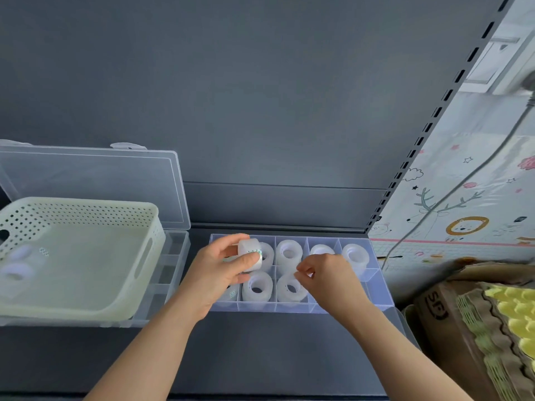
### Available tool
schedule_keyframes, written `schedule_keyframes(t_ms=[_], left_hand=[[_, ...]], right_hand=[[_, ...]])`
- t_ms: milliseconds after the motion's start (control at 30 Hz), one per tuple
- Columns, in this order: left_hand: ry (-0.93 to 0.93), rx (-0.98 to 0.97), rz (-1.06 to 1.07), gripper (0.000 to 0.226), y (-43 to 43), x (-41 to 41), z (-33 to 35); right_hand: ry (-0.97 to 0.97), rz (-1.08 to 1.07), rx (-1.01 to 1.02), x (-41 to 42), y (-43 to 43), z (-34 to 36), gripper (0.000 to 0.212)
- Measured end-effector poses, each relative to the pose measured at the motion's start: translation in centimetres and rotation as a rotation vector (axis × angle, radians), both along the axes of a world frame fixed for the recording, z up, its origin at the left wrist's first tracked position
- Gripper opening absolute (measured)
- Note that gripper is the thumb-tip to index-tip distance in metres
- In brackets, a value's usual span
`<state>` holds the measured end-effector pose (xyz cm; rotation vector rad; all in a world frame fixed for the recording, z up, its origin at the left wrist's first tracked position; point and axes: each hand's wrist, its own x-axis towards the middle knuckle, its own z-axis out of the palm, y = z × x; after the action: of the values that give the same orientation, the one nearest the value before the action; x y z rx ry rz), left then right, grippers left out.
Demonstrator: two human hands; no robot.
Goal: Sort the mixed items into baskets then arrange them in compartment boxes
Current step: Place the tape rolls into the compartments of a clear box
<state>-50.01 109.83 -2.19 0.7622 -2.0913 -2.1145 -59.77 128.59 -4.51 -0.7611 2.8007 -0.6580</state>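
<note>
A roll of clear tape (251, 254) is being held by the left grip (224, 266), thumb and fingers curled round it, just above the far-left end of a clear compartment box (379, 293) that is lying on a dark grey shelf (275, 357). A small label with teal print is being shown on the roll, too blurred to be read. The right grip (327, 277) is being held over the near row of the box, fingers curled beside a seated roll (291, 287); whether anything is being pinched cannot be told. Other white rolls (288, 251) are sitting one to a compartment in both rows. At left, a cream perforated basket (86, 211) is resting on a second clear box with its lid (101, 175) propped open, and two more rolls (17, 270) are lying in the basket's left end. At right, the letters "SP" are being displayed on a cardboard box (440, 308).
</note>
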Motion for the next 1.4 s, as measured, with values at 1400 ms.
schedule_keyframes(t_ms=[1400], left_hand=[[0.165,-1.301,-0.241,0.019,0.8,1.2,2.6]], right_hand=[[0.273,0.257,-0.016,1.2,-0.8,4.9,0.02]])
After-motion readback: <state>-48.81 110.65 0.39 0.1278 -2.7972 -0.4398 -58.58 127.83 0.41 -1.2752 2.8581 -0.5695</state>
